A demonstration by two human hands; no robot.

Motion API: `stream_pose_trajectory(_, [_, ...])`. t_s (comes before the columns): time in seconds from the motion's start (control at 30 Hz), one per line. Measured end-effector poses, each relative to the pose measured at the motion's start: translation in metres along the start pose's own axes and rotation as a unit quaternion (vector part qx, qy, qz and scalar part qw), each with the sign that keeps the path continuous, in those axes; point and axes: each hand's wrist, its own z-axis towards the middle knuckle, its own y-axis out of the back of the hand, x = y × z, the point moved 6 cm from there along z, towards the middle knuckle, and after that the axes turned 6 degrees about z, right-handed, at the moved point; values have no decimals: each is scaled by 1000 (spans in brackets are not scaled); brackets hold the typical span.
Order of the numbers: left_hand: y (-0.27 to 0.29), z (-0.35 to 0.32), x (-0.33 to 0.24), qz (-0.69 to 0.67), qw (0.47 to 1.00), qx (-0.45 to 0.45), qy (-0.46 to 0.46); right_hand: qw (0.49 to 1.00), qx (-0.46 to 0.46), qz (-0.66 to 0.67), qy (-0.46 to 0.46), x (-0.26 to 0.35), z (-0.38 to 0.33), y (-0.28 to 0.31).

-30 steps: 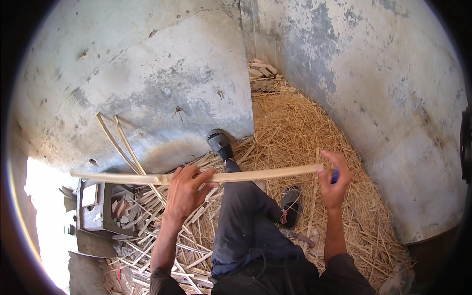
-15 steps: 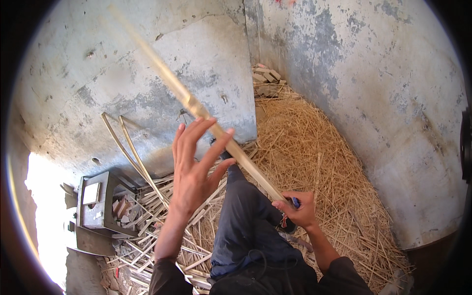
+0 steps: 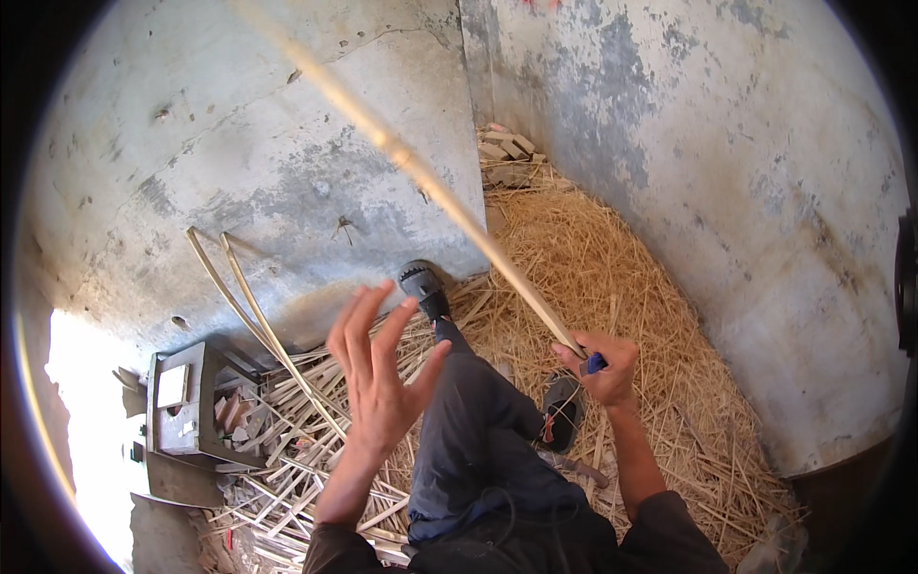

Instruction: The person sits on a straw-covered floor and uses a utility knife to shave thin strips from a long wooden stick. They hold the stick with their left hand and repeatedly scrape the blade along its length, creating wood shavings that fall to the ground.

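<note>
A long, pale bamboo strip (image 3: 483, 239) slants from the upper left down to my right hand (image 3: 612, 373), whose fingers are closed round its lower end. Its far end blurs in front of the wall. A small blue object (image 3: 596, 363) shows at the same grip; its kind is mostly hidden. My left hand (image 3: 376, 387) hangs open in the air, fingers spread, apart from the strip and to its lower left. Below my hands stretch my dark trouser legs, with a dark sandal (image 3: 562, 413) on one foot and dark footwear (image 3: 422, 285) on the other.
Two bent bamboo strips (image 3: 263, 325) lean by the left wall. A dark wooden cabinet (image 3: 186, 407) holding broken pieces lies beside a litter of split strips (image 3: 287, 488). Yellow shavings (image 3: 583, 258) heap against the right wall (image 3: 746, 239). Bricks (image 3: 509, 146) sit in the corner.
My left hand has come off the bamboo strip and moved slightly down. My right hand has shifted right and a little up, carrying the strip rightward.
</note>
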Motion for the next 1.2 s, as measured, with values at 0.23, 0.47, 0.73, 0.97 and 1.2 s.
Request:
stream_pose_trajectory(0.23, [11,19,26,196,970,144,24,979,194,9,65,-16,17,24])
stream_pose_trajectory(0.47, [-34,-52,83,94,900,426,12,972,145,-88,165,23,57,50])
stream_pose_trajectory(0.73, [-67,-95,37,-329,812,446,182,998,25,14,-57,25,30,47])
stream_pose_trajectory(0.97, [-88,-119,-18,-590,643,410,264,983,170,40,-57,67,-1,-22])
stream_pose_trajectory(1.2, [-78,-113,-39,-568,647,403,310,987,157,-13,-29,68,-5,-36])
